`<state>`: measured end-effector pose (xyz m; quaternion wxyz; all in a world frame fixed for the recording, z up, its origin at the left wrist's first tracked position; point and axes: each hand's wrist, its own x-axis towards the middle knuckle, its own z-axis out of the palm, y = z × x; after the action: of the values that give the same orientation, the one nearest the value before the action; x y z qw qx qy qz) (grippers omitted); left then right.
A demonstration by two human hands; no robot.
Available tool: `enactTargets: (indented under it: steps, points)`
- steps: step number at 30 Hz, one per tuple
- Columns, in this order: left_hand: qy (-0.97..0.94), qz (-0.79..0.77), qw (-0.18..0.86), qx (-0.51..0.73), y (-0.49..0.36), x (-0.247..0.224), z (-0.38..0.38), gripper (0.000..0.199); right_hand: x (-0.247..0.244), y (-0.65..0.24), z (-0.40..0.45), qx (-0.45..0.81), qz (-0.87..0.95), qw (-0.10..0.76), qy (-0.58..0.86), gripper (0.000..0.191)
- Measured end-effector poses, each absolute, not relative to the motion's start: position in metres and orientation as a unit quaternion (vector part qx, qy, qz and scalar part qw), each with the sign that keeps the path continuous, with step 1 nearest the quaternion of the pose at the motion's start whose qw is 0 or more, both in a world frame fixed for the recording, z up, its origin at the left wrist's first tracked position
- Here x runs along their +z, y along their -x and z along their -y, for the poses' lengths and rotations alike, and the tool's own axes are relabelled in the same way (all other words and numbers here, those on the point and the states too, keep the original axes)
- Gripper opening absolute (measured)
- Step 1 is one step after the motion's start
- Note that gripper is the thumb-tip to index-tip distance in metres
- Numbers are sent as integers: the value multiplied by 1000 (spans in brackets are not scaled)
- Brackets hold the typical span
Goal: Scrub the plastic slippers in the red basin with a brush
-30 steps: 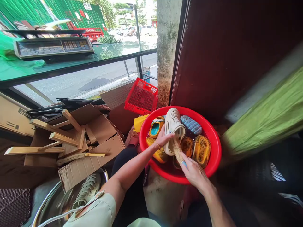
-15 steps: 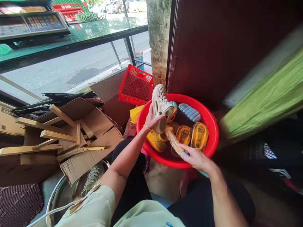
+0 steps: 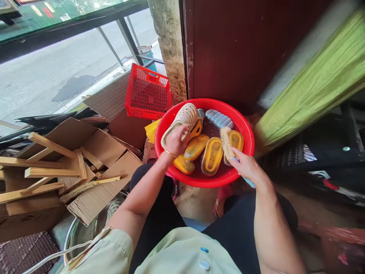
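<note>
Over the left side of a red basin, my left hand grips a cream clog with holes in its upper. My right hand is closed round the blue handle of a scrubbing brush. The brush's pale bristles are over a yellow-soled clog at the basin's right; whether they touch it I cannot tell. Several more clogs sit in dark water, among them a yellow-soled one lying sole up and a light blue one at the back.
A red plastic crate stands behind the basin on the left. Open cardboard boxes and an overturned wooden stool lie to my left, above a metal bowl holding another clog. A green cloth hangs at right.
My left hand has lowered and turned the cream clog, its toe now pointing up and right. The brush has moved away from it, right and upward. The view has tilted down.
</note>
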<state>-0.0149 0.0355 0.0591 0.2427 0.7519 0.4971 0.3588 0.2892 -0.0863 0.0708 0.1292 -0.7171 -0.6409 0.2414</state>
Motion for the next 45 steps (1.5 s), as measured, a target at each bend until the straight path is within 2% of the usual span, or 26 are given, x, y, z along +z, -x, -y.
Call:
enactTargets:
  steps: [2,4,7,9,11,13,16,19,22,26,32,37,45]
  points:
    - [-767,-441,343,314,-21,37,-12,57,72,-287,83,232,639,131,721,59]
    - [-760,-435,400,269,-56,12,7,84,73,-285,80,230,638,129,724,60]
    - [-781,-484,371,138,-91,-13,22,126,73,-282,78,218,644,116,724,60]
    - [-799,-507,322,35,-101,-18,23,134,72,-281,78,207,650,99,724,60]
    - [-805,-513,296,-21,-103,-18,18,127,70,-283,79,205,653,85,724,60]
    - [-788,-521,327,-12,-100,-17,7,116,68,-285,79,205,650,83,727,60]
    - [-671,-547,487,114,-86,-12,-17,97,63,-288,78,203,640,98,735,60]
    - [-486,-496,676,245,-66,0,-40,78,60,-280,78,226,640,137,722,59]
    - [-384,-414,767,304,-46,14,-51,72,60,-257,81,256,654,186,688,57]
    - [-400,-409,710,411,-33,25,-46,73,64,-224,90,205,705,190,651,56]
    - [-460,-465,609,450,-38,25,-20,62,72,-213,73,142,695,72,701,58]
    - [-483,-470,598,434,-36,29,-15,59,78,-216,45,127,643,73,752,58]
    - [-463,-472,589,466,-28,25,-31,69,68,-191,89,125,724,12,679,62]
